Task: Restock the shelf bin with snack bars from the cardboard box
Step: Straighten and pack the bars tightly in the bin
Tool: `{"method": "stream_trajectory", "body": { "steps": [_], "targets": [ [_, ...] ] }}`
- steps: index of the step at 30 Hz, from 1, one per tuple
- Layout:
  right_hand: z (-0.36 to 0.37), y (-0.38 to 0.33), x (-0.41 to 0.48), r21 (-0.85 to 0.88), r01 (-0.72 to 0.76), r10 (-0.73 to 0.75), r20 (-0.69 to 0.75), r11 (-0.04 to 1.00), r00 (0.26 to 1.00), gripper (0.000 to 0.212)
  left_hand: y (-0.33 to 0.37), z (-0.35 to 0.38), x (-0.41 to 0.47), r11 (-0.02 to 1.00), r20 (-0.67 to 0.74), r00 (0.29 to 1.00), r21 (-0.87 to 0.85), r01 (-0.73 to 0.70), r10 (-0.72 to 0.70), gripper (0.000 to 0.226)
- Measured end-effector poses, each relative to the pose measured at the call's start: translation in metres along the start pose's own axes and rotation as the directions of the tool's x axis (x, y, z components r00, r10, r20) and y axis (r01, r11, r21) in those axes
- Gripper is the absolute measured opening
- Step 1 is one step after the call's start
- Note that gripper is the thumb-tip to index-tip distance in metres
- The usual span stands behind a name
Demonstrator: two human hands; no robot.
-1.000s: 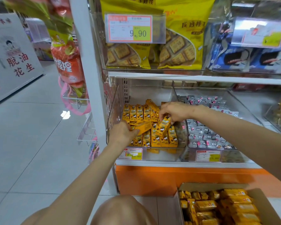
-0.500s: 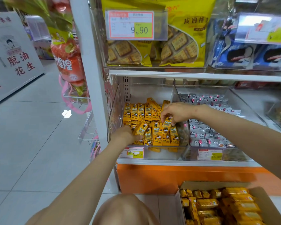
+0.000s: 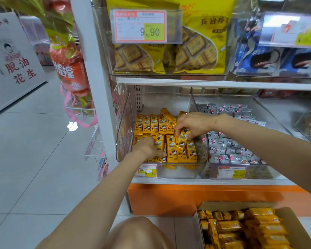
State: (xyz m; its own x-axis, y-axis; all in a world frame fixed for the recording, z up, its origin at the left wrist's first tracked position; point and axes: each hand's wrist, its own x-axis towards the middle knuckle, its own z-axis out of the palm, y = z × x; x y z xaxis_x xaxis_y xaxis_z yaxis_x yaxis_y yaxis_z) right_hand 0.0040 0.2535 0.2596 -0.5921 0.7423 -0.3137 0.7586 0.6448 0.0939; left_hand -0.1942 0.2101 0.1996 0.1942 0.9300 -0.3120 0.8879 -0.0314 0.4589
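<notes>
Shelf (image 3: 205,181): white board that carries the shelf bin on its lowest level.
Cardboard box (image 3: 241,205): on the floor, below the shelf bin and to its right, top open.
Shelf bin (image 3: 124,133): clear plastic, at the left end of the board, next to the white upright.
Grey packets (image 3: 228,151): in the neighbouring clear bin, touching the shelf bin's right wall.
Boxed bars (image 3: 258,229): yellow wrappers heaped in the cardboard box, well below the shelf bin.
Snack bars (image 3: 151,124): yellow, standing in rows across the shelf bin's back and front.
Right hand (image 3: 194,123): over the shelf bin's right half, thumb and fingertips pinching the held bar.
Left hand (image 3: 147,147): in the shelf bin's front left, fingers pushed down among the bars and hidden, thumb stretched out; grip cannot be told.
Held bar (image 3: 181,141): tilted, its lower end among the shelf bin's front row.
Price tag (image 3: 147,170): on the shelf bin's front wall, low left.
</notes>
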Motion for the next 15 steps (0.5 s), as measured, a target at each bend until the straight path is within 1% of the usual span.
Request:
{"method": "stream_trajectory", "body": {
  "steps": [1,3,7,9,10,12,14,15],
  "targets": [
    [0.000,0.001,-0.001,0.005,0.002,-0.002,-0.005,1.000,1.000,0.036,0.003,0.002,0.000,1.000,0.016,1.000,0.009,-0.015,0.015,0.056],
    [-0.001,0.001,-0.005,0.005,0.006,-0.006,-0.015,1.000,1.000,0.035,0.005,0.004,-0.003,0.997,0.053,0.997,0.047,-0.055,0.053,0.055],
    [-0.004,0.002,-0.010,0.032,0.018,-0.015,-0.072,0.999,0.997,0.035,0.001,0.002,-0.005,0.990,0.076,0.992,0.089,-0.106,0.100,0.054],
    [-0.007,0.001,-0.009,0.077,0.025,-0.016,-0.126,0.997,0.992,0.035,-0.003,-0.003,-0.009,0.993,0.107,0.989,0.057,-0.108,0.101,0.056],
    [-0.010,-0.002,-0.007,0.095,0.039,-0.023,-0.156,0.995,0.988,0.034,-0.004,-0.007,-0.012,0.995,0.100,0.991,0.023,-0.093,0.090,0.059],
    [-0.015,-0.011,0.002,0.108,0.082,-0.059,-0.201,0.991,0.978,0.034,-0.007,-0.017,-0.023,0.998,0.016,0.999,-0.038,-0.051,0.052,0.064],
    [-0.019,-0.023,0.016,0.085,0.126,-0.106,-0.208,0.988,0.972,0.035,-0.014,-0.027,-0.035,0.997,-0.109,0.993,-0.056,-0.048,0.042,0.062],
    [-0.019,-0.030,0.024,0.063,0.144,-0.129,-0.200,0.987,0.971,0.035,-0.019,-0.031,-0.041,0.997,-0.151,0.988,-0.059,-0.050,0.041,0.060]
  ]
}}
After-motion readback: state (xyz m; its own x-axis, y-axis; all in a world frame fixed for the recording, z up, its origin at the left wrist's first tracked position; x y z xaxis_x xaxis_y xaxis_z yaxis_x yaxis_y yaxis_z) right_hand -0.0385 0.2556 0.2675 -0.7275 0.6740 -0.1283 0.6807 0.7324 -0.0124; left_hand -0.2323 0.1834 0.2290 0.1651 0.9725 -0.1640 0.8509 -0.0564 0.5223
